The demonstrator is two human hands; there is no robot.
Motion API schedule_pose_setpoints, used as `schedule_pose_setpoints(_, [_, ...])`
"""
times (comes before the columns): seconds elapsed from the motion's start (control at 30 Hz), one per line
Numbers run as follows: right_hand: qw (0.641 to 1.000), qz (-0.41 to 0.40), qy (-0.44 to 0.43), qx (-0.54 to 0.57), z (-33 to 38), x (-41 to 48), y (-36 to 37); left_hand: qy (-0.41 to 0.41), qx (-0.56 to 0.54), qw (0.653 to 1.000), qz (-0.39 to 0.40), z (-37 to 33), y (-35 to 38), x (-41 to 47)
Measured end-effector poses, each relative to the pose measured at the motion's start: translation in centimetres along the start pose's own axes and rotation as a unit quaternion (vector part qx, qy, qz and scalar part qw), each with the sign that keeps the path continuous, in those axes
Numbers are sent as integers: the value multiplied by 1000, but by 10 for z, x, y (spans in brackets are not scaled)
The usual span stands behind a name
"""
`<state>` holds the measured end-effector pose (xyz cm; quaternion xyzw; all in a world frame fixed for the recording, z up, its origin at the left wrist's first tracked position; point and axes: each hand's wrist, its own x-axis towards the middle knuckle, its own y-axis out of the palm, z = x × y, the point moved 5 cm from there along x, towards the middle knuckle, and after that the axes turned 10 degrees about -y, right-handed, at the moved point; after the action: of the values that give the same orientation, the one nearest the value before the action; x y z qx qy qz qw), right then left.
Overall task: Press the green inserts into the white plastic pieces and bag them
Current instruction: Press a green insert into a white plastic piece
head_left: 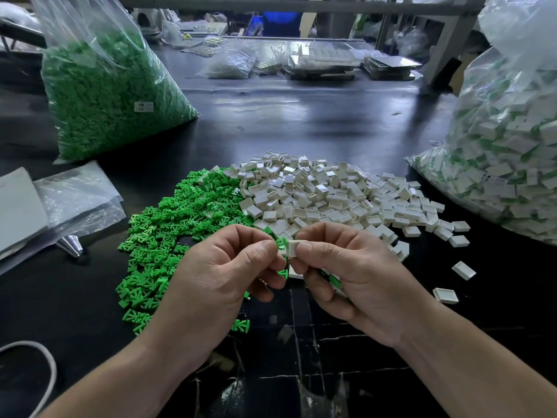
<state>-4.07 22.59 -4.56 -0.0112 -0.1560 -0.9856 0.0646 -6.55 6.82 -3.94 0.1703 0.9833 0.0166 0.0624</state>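
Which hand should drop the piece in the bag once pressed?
Likely right. The right hand pinches the white piece, and the bag of finished pieces lies on its side. The left hand holds the insert, farther from that bag.

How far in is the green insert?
Not pressed home: the green insert sticks out left of the white piece, between the left hand and right hand.

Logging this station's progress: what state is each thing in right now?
left hand: pinches green insert
right hand: pinches white piece
green insert: meeting the white piece, sticking out
green pile: loose heap
white pile: loose heap, no green showing
left bag: full of green inserts
right bag: holds assembled pieces
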Motion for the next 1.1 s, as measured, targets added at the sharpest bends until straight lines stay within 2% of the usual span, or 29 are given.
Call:
schedule_pose_setpoints(0.23, [1000, -5, -1, 0, -3, 1, -2, 11, 3, 1000, -3, -2, 1, -1])
schedule_pose_setpoints(0.37, [999, -18, 23, 41, -6, 2, -5, 4, -22, 999, 22, 0, 3, -1])
schedule_pose_setpoints(0.5, [998, -2, 47, 34, -8, 1, -6, 0, -19, 1000, 19, 2, 4, 0])
schedule_pose_setpoints(0.6, [997, 13, 56, 46, -10, 0, -4, 10, -5, 1000, -7, 2, -1, 3])
schedule_pose_setpoints(0.8, [995, 13, 78, 64, -12, 0, -3, 24, 35, 999, 12, -1, 1, 0])
schedule_pose_setpoints(1.0, [997, -11, 72, -12, -10, -1, -3, -50, -131, 990, 21, 1, -8, 8])
schedule_pose_setpoints(1.1, [997, 0, 37, -67, -9, -2, 1, -51, -139, 989, 25, 3, -8, 8])
